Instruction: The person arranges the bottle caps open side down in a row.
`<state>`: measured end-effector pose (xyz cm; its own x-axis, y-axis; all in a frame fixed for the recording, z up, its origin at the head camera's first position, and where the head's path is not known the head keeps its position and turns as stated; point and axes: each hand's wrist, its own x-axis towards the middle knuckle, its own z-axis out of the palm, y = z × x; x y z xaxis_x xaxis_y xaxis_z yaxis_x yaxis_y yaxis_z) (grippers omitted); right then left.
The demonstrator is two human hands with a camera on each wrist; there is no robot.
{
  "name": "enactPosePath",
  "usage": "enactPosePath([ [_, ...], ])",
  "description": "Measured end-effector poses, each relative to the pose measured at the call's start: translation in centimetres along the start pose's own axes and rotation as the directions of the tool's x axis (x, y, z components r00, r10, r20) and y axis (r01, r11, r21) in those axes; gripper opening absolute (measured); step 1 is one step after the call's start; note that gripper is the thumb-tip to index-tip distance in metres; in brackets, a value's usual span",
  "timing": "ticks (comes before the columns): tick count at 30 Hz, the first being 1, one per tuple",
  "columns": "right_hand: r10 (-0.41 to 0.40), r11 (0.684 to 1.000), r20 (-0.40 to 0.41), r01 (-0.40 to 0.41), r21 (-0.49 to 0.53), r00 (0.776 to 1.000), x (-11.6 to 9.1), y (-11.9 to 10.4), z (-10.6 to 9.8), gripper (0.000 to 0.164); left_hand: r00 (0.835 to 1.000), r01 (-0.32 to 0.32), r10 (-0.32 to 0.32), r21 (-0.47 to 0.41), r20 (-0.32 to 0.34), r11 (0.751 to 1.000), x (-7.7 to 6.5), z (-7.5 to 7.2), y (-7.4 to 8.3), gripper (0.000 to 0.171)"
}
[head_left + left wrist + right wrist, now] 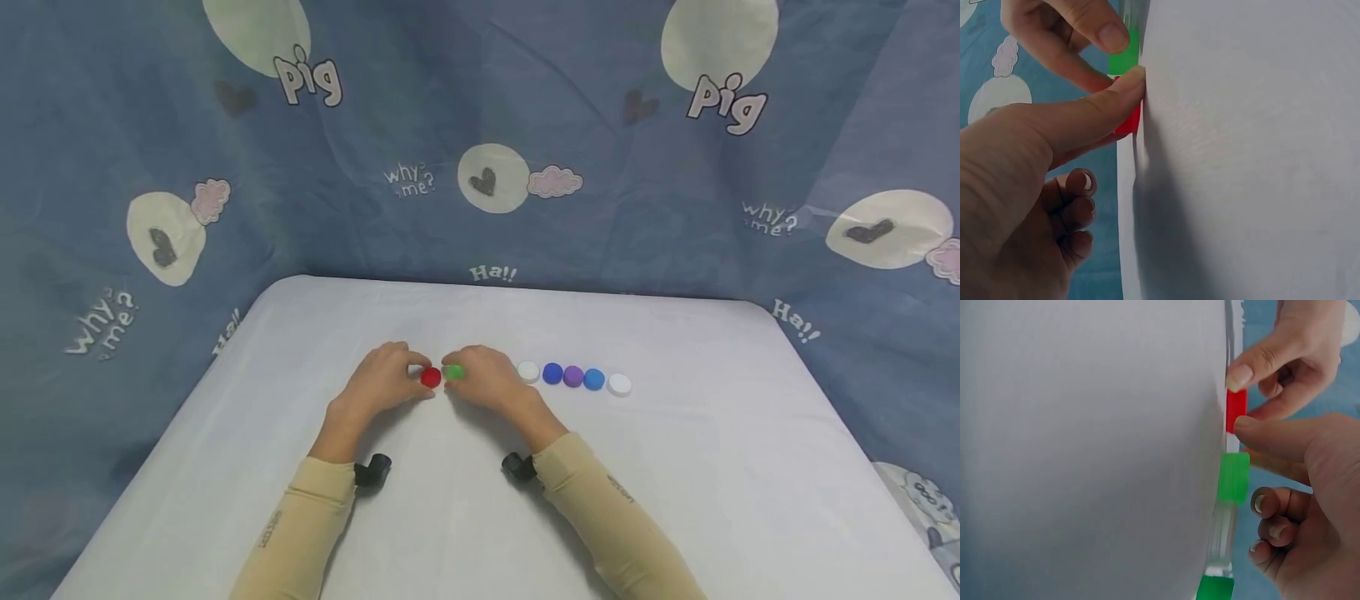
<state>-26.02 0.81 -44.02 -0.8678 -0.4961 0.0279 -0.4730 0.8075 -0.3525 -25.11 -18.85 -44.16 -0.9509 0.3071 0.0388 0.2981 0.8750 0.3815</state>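
My left hand (382, 377) pinches a small red round block (431, 377) between thumb and index finger, at the left end of a row of round blocks. My right hand (483, 375) has its thumb and index finger around a bright green round block (454, 372) just right of the red one. In the right wrist view, a narrow gap parts the red block (1237, 411) from the green block (1234, 478). A clear piece (1221, 537) and a darker green block (1215, 588) follow in line. The right hand hides part of the row in the head view.
Right of my right hand the row goes on with a white disc (528, 372), a dark blue one (552, 373), a purple one (573, 376), a lighter blue one (594, 379) and another white one (619, 385). A patterned blue cloth (420, 233) rises behind the white table (712, 483).
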Motion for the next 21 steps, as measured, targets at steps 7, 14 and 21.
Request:
enactPosePath([
  [7,-0.03,1.0,0.01,0.03,0.005,1.0,0.5,-0.9,0.4,0.028,0.998,-0.05,0.05,-0.004,-0.029,0.999,0.1,0.3,-0.2,0.034],
  [14,-0.003,0.999,0.004,0.003,0.053,1.0,0.6,-0.8,0.5,0.028,0.996,-0.078,0.077,-0.033,-0.041,0.996,0.1,0.0,0.1,0.035],
  [21,-0.015,0.973,-0.013,0.017,0.23,1.0,0.2,0.3,0.2,0.027,0.992,-0.118,0.114,-0.076,-0.051,0.99,0.1,-0.5,0.4,0.035],
])
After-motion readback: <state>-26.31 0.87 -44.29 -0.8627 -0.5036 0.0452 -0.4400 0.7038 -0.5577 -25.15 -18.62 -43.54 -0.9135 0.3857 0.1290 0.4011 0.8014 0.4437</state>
